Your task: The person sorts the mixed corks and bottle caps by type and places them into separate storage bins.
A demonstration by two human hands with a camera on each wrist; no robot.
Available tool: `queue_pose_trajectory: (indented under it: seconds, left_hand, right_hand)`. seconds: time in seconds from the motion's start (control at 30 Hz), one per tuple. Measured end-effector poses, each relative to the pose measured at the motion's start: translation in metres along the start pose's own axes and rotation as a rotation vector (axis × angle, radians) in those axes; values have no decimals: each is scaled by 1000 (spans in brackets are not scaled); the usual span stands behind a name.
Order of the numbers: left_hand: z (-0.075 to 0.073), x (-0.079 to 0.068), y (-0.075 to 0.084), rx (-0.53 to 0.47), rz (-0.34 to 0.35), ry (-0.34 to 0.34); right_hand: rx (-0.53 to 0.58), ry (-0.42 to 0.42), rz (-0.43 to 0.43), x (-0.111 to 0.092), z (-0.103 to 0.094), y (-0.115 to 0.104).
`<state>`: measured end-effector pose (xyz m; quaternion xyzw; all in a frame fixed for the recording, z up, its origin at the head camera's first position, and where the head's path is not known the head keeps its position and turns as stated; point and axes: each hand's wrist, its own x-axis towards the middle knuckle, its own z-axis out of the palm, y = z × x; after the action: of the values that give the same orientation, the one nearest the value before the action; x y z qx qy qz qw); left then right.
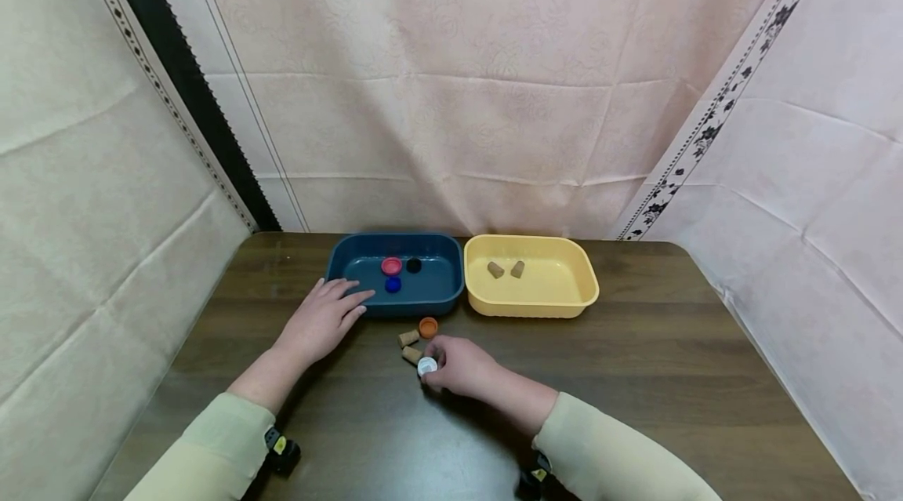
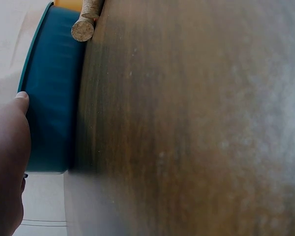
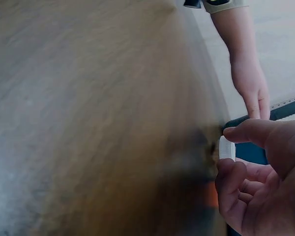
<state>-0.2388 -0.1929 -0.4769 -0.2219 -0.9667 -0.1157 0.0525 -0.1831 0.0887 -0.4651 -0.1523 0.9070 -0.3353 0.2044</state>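
Observation:
A white bottle cap (image 1: pixel 426 366) is pinched between the thumb and fingers of my right hand (image 1: pixel 462 366), over the table in front of the trays. Just beyond it lie two corks (image 1: pixel 408 338) and an orange bottle cap (image 1: pixel 428 327). My left hand (image 1: pixel 317 321) rests at the near left edge of the dark blue tray (image 1: pixel 433 293), fingers fairly straight over the rim. Its thumb (image 2: pixel 22 101) touches that rim in the left wrist view. Inside the blue tray sit a pink cap (image 1: pixel 391 266), a blue cap (image 1: pixel 393 284) and a black cap (image 1: pixel 414 265).
To the right of the blue tray, close beside it, stands a yellow tray (image 1: pixel 536 293) with two corks (image 1: pixel 496 270) in it. Both trays are near the far edge of the brown wooden table (image 1: pixel 635 344). Pale cloth (image 1: pixel 451 132) hangs behind and on both sides.

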Motion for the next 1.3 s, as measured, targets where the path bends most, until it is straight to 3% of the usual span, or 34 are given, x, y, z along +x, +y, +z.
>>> queue_pose_trajectory:
  seconds: [0.17,0.5,0.93,1.3]
  left_hand:
    - [0,-1,-2,1,-11,-4]
    - [-1,-4,-3,-8,-18,3]
    - [-1,-6,-3,12,-9,9]
    - [4,1,-2,25,22,18]
  right_hand:
    - [63,-1,9,0,-8,-5]
    - [315,26,-9,-1,-36,-16]
    - [346,38,-26,0,-54,-25]
    - [381,29,3,18,-76,-29]
